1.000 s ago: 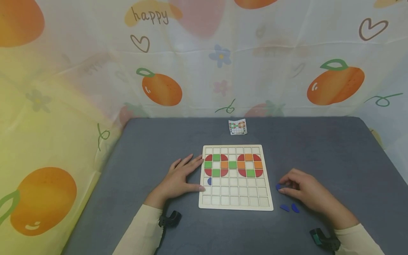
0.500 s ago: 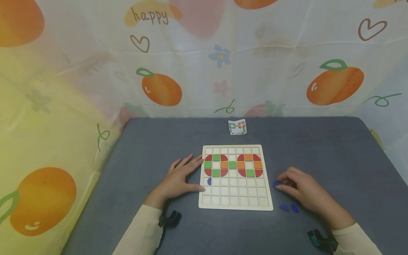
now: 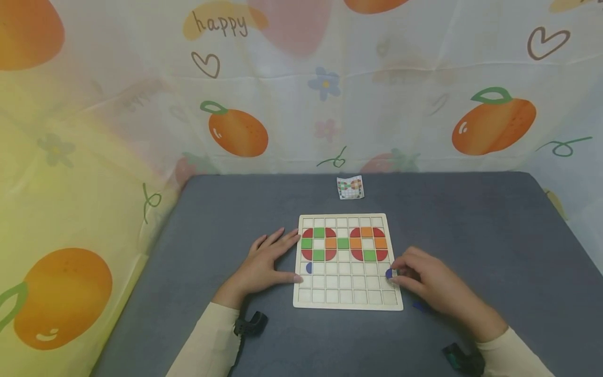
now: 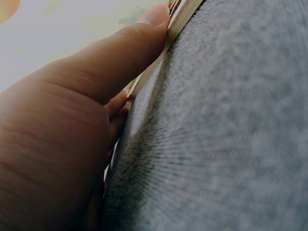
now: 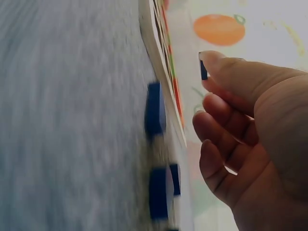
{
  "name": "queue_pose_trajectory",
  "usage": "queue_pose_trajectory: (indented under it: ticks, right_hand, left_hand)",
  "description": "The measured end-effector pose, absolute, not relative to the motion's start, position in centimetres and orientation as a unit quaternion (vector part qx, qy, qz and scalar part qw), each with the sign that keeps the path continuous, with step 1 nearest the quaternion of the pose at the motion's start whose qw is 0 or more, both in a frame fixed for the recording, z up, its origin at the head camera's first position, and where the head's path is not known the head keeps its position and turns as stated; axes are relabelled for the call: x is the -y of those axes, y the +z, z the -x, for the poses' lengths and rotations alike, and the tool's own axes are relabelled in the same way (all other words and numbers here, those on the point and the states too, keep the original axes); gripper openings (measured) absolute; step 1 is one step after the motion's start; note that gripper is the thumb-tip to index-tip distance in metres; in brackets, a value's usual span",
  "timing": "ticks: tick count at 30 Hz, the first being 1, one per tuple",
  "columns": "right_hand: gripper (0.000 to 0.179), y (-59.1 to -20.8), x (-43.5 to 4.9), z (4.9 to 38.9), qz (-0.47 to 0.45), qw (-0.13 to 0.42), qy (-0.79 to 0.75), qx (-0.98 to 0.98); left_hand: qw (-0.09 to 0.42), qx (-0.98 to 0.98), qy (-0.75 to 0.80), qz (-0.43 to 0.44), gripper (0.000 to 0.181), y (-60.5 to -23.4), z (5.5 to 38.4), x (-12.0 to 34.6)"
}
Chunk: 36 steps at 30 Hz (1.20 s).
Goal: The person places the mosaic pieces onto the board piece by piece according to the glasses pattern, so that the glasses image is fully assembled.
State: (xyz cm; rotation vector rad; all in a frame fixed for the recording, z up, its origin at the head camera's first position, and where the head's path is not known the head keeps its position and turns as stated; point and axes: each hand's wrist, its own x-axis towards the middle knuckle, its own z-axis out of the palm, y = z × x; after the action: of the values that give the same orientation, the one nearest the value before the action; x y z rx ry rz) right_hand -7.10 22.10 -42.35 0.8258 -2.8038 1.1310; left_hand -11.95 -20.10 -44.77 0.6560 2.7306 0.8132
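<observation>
A pale wooden grid board lies on the table, bearing red rounded tiles, green and orange squares, and one blue half-round tile at its left side. Along the board's left edge rests my left hand, fingers spread and thumb on the rim; the left wrist view shows that thumb against the wood. With thumb and fingertips my right hand pinches a small blue tile over the board's right edge. In the right wrist view this pinched tile is seen edge-on, above the table surface.
Loose blue tiles lie on the grey table right of the board; in the head view one blue tile shows partly beside the right hand. A small printed pattern card lies behind the board, before a fruit-patterned cloth.
My right hand has moved left with the blue tile, from beside the board to over its right edge, and now covers part of the loose tiles. My left hand has stayed put.
</observation>
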Motion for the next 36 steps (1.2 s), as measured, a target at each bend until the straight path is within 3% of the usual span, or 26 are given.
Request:
queue_pose_trajectory:
  ticks: [12,24,36]
  right_hand:
    - [0.015,-41.1,-17.4,7.9,-0.288,-0.053,0.34,0.894]
    - [0.012,-41.7,-11.9,8.3,-0.361,-0.046,0.339,0.867]
    - [0.019,-42.8,-7.0,8.2,-0.33,-0.059,0.302,0.892]
  left_hand:
    - [0.11,-0.93,0.271,-0.224,0.108,-44.9,12.0,20.1]
    - [0.105,-0.931,0.266,-0.229,0.106,-45.1,12.1,20.1]
    - [0.103,-0.929,0.266,-0.237,0.104,-45.0,12.1,20.4]
